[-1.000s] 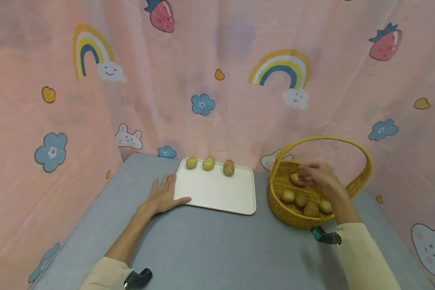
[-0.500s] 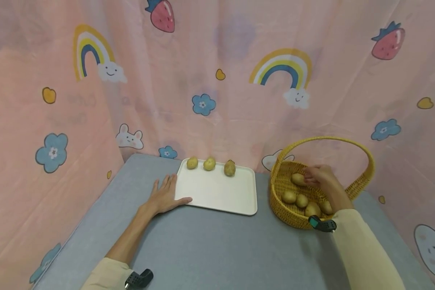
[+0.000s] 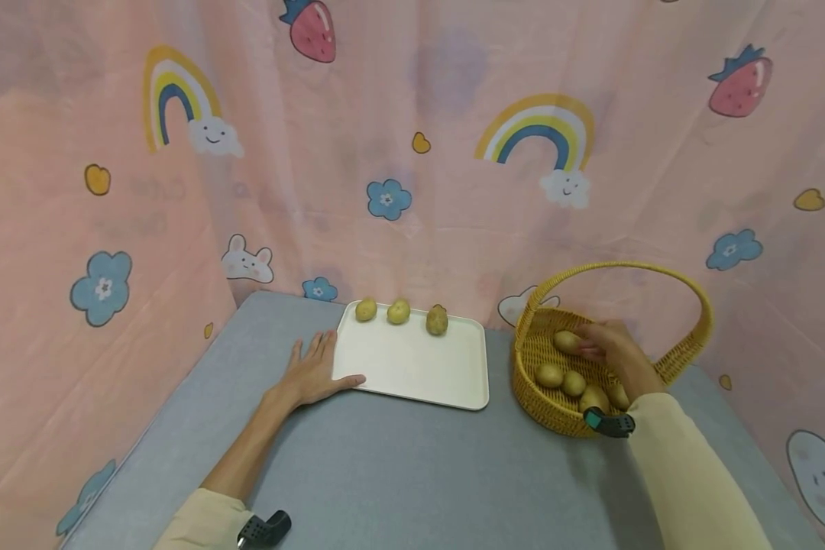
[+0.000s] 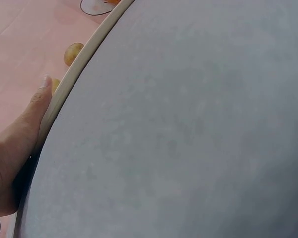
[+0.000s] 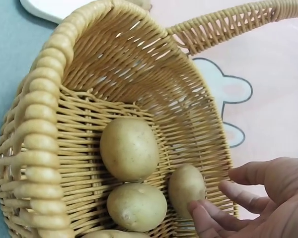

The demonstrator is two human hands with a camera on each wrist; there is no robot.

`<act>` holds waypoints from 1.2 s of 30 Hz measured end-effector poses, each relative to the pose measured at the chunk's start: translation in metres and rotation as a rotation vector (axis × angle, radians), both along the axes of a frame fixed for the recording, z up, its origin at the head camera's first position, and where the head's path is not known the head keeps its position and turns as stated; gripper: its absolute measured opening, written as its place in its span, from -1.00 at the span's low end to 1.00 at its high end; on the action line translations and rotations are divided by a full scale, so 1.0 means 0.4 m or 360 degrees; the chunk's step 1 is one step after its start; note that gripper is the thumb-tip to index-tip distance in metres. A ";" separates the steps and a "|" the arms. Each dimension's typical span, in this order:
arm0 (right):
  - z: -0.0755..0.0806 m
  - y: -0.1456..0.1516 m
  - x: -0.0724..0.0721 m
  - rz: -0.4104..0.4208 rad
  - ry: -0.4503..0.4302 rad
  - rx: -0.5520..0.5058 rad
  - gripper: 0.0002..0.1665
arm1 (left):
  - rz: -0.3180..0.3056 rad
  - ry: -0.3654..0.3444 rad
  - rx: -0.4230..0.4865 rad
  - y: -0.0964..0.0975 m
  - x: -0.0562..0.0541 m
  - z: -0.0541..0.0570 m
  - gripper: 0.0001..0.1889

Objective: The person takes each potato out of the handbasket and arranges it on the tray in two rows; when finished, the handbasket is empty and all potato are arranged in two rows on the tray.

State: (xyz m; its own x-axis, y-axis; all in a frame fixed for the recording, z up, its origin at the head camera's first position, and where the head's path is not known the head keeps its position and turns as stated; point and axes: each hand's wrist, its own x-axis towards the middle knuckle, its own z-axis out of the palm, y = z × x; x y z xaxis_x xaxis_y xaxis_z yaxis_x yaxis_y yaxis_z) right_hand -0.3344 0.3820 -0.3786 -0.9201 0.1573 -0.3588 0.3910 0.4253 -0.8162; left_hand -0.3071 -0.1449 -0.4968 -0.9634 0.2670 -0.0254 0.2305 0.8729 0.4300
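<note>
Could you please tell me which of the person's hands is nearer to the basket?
Right: the right hand is over the basket, at a potato inside; the left hand touches the left end of the tray, apart from the basket.

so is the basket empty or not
Not empty: five potatoes show inside the basket, one of them by the right hand.

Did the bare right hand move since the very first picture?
Yes: in the head view, the right hand dipped slightly lower, judged against the arched yellow woven basket handle.
</note>
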 end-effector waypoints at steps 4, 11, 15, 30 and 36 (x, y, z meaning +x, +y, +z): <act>-0.009 -0.003 -0.002 -0.0034 0.0050 0.0107 -0.42 | -0.0003 0.0007 0.0014 0.000 -0.001 0.002 0.24; -0.027 -0.005 -0.017 0.0019 0.0073 0.0245 -0.44 | -0.0005 0.0011 -0.0005 0.000 -0.001 -0.003 0.24; -0.041 -0.004 -0.024 0.0136 0.0082 0.0328 -0.52 | -0.0002 0.0010 0.0008 0.000 -0.001 -0.005 0.24; -0.065 -0.004 -0.033 0.0320 0.0141 0.0547 -0.58 | -0.0015 0.0010 0.0000 -0.002 -0.003 -0.006 0.25; -0.068 -0.006 -0.039 0.0280 0.0122 0.0609 -0.64 | -0.0010 0.0017 -0.0002 -0.001 -0.003 -0.005 0.25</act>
